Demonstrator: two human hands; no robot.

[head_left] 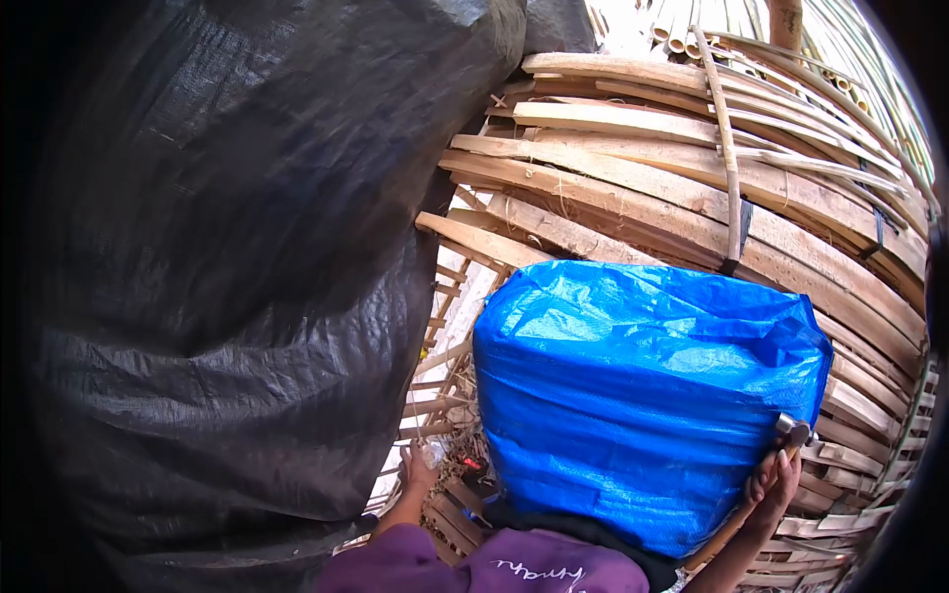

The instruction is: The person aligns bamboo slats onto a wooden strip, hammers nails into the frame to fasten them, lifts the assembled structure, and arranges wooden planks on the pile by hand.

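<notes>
My right hand is closed around the wooden handle of a hammer, whose metal head stands above my fingers. The hammer is beside the lower right side of a large blue plastic-wrapped bundle, which sits upright in front of my body. Low on the left, my left hand reaches forward with its fingers apart, near the slatted framework. Right beside those fingers is a small, whitish, see-through piece, too small to name. I cannot make out whether the fingers touch it.
A tall black tarpaulin hangs along my whole left side. Behind the blue bundle lie stacked wooden planks, with a thin pole across them. Bamboo poles extend at the top right. Light shows through gaps in the slats.
</notes>
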